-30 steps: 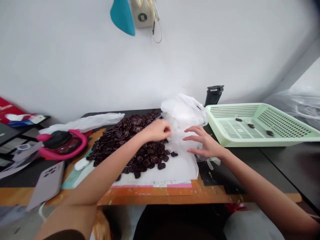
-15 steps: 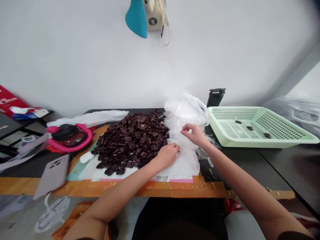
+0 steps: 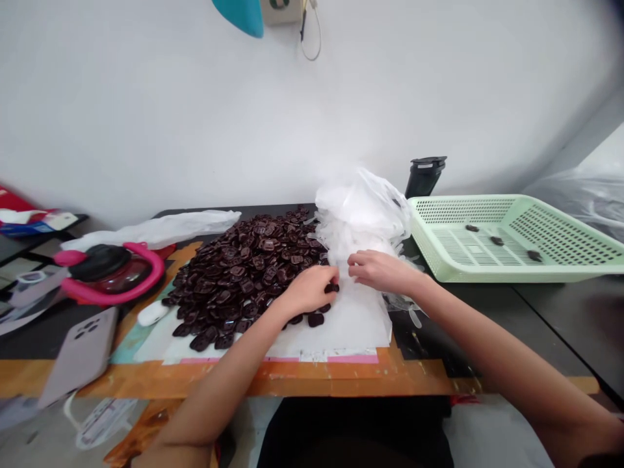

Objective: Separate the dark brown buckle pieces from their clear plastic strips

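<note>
A large heap of dark brown, glossy pieces lies on white sheets on the table. At the heap's right edge, my left hand pinches one dark piece between its fingertips. Just below it, a loose dark piece rests on the sheet. Facing it from the right, my right hand has its fingers curled together over the clear plastic pieces; whatever it may hold is too small to make out. Behind both hands sits a white plastic bag with translucent strips under it.
On the right stands a pale green basket with three dark pieces inside, a black container behind its left corner. At left are a pink-handled pot, a phone and a white earbud case. A blue lamp hangs above.
My left hand has lifted slightly and now shows a dark piece at its fingertips. My right hand has come lower and nearer to it. The view has shifted a little.
</note>
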The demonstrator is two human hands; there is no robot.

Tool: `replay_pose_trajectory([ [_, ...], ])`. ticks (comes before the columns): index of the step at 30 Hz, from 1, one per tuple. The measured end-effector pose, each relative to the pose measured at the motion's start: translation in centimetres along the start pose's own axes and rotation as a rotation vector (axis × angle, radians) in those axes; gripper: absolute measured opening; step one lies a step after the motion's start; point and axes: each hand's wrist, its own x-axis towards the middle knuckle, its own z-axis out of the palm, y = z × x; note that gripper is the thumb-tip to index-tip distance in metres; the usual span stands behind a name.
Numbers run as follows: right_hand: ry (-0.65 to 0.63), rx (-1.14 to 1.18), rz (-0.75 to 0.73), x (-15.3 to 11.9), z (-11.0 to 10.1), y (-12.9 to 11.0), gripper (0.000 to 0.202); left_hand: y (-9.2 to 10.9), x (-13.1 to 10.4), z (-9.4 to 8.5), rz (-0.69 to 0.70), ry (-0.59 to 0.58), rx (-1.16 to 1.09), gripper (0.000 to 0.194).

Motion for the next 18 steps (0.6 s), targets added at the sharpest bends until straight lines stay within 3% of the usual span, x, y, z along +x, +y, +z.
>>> replay_pose_trajectory([
  [3,0.153,0.112,0.028,-1.3,-0.1,-0.3,0.018,-0.7,0.3,-1.6,-0.079,0.119,-0.267,0.017],
  [6,0.257,0.206,0.084,-1.8,-0.4,-1.0,0.018,-0.9,0.9,-1.5,-0.144,0.24,-0.611,0.026],
  [12,0.126,0.087,0.071,-1.1,-0.7,-2.3,0.026,-1.0,1.1,0.8,-0.289,0.386,-0.987,0.033],
  [18,0.09,0.221,0.027,0.5,-0.5,-4.9,0.027,-1.6,0.5,0.7,-0.334,0.47,-1.12,0.027],
])
